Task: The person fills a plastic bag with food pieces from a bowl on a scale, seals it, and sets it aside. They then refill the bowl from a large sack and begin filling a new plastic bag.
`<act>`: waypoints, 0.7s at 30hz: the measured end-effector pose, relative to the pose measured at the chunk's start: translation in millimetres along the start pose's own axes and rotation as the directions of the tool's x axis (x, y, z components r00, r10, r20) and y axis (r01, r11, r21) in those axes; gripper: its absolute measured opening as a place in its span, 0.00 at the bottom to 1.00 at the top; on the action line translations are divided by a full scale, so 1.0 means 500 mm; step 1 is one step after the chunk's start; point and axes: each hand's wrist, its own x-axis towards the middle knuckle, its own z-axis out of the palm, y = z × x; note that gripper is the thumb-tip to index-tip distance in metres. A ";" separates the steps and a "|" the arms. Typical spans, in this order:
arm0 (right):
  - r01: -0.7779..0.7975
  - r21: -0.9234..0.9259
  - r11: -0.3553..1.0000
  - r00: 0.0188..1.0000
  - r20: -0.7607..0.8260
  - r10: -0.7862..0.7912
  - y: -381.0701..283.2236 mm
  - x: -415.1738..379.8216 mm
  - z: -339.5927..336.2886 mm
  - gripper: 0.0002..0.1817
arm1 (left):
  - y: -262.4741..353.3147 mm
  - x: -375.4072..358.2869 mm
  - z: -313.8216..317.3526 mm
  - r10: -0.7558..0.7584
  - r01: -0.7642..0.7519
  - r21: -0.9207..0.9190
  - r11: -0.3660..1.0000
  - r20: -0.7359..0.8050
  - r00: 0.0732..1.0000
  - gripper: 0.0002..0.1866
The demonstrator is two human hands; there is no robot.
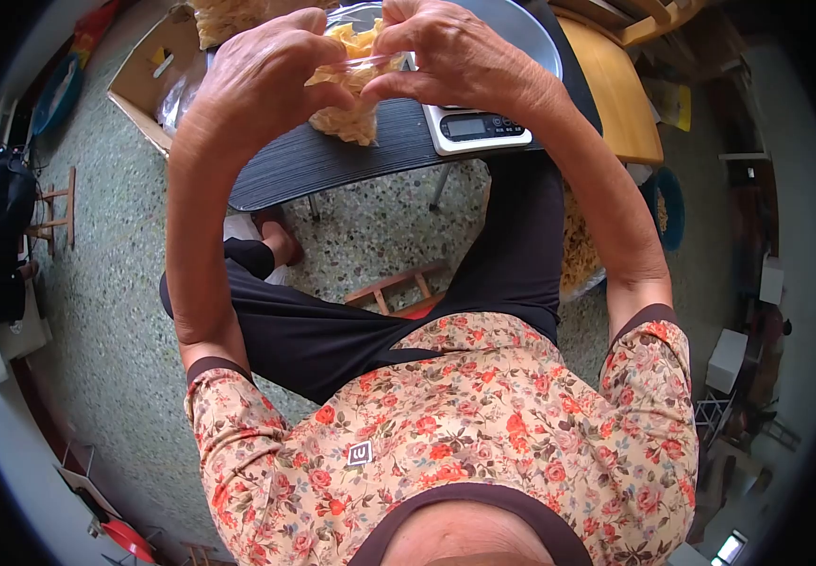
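**Holding a clear bag of yellow chips between both hands above the dark worktop**

Item 1: left hand [257, 80], fingers curled and clenched on the left side of a clear plastic bag of pale yellow fried chips [351, 90]; forearm runs down to a floral sleeve.

Item 2: right hand [460, 57], fingers pinched on the right side of the same bag, thumb touching the bag's top edge. Both hands meet over the bag, which hangs between them, its lower end just above or touching the worktop; which one cannot be told.

Item 3: dark ribbed rectangular worktop [314, 160], on thin metal legs, far from the seated person's knees.

Item 4: white digital kitchen scale with grey display [476, 127], on the worktop just right of the bag, below the right wrist.

Item 5: round silver metal bowl [512, 28], on the scale, partly hidden by the right hand.

Item 6: brown cardboard box [149, 80], on the speckled floor at far left, beside the worktop.

Item 7: small wooden stool [399, 288], on the floor between the person's legs.

Item 8: orange wooden tabletop [616, 90], far right.
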 end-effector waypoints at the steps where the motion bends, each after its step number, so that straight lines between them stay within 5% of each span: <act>1: -0.061 -0.019 0.998 0.997 0.050 0.062 -0.005 0.002 -0.003 0.18 | 0.000 0.000 0.006 -0.005 0.005 0.011 1.000 -0.020 1.000 0.19; 5: -0.092 -0.089 0.992 0.992 0.081 0.099 0.001 0.000 0.013 0.18 | 0.010 0.005 0.029 -0.026 0.027 0.042 0.999 -0.023 0.999 0.18; 10: 0.092 -0.299 0.950 0.989 -0.087 -0.123 0.035 0.020 0.072 0.24 | 0.024 0.018 0.035 -0.092 0.091 0.037 0.995 0.030 0.995 0.14; 12: 0.041 -0.289 0.957 0.993 -0.091 -0.070 0.040 0.005 0.067 0.20 | 0.026 0.024 0.030 -0.130 0.126 0.050 0.991 0.089 0.988 0.13; 15: 0.207 -0.157 0.966 0.844 -0.471 -0.257 0.041 -0.027 0.052 0.19 | 0.024 0.017 0.039 -0.115 0.115 0.003 0.993 0.020 0.993 0.14; 16: 0.204 -0.151 0.967 0.841 -0.479 -0.252 0.026 -0.051 0.025 0.19 | 0.023 0.016 0.044 -0.140 0.140 -0.012 0.990 0.023 0.990 0.16; 18: 0.149 -0.011 0.989 0.825 -0.550 -0.131 -0.005 -0.129 -0.039 0.16 | 0.029 0.020 0.044 -0.161 0.162 -0.020 0.987 0.031 0.986 0.17; 21: -0.044 -0.035 0.998 0.694 -0.719 0.006 -0.009 -0.277 -0.045 0.15 | 0.050 0.029 0.042 -0.181 0.184 -0.046 0.982 0.047 0.982 0.23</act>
